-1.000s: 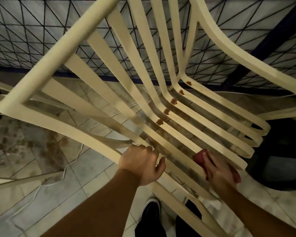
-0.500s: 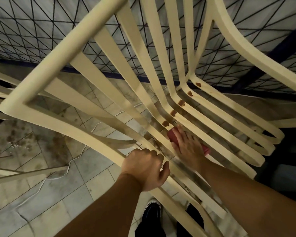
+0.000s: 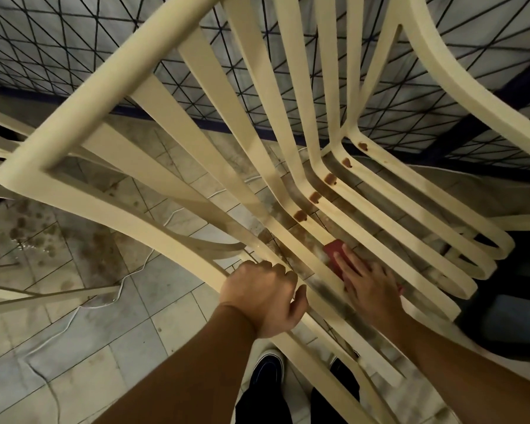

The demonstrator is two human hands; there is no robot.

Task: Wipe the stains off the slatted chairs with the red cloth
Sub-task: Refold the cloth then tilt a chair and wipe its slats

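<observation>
On the seat of a cream slatted chair (image 3: 110, 56), a red cloth (image 3: 334, 254) lies folded across one slat. It is pinned there by a person's right hand (image 3: 369, 289), whose fingers are straight and spread flat over the fabric. The cloth sits just near of the closest of five brown stains (image 3: 300, 215). These run in a diagonal row, one to a slat, at the bend where seat meets backrest, and the cloth touches none of them. A grey smear also marks the slats between the two hands.

The left hand (image 3: 263, 295) is curled round the seat's left rail, just beside the right, bracing the frame. The cloth looks soft and limp, likely to bunch or slip through the gaps, so a flat palm suits it better than a pinch. The chair appears to be light moulded plastic, stiff but apt to slide, and the rail looks the sound place to hold it.

Below are a soiled tiled floor (image 3: 166, 301), a white cable (image 3: 74, 313) and dark shoes (image 3: 268, 371). A wire fence (image 3: 43, 41) stands at the far side.
</observation>
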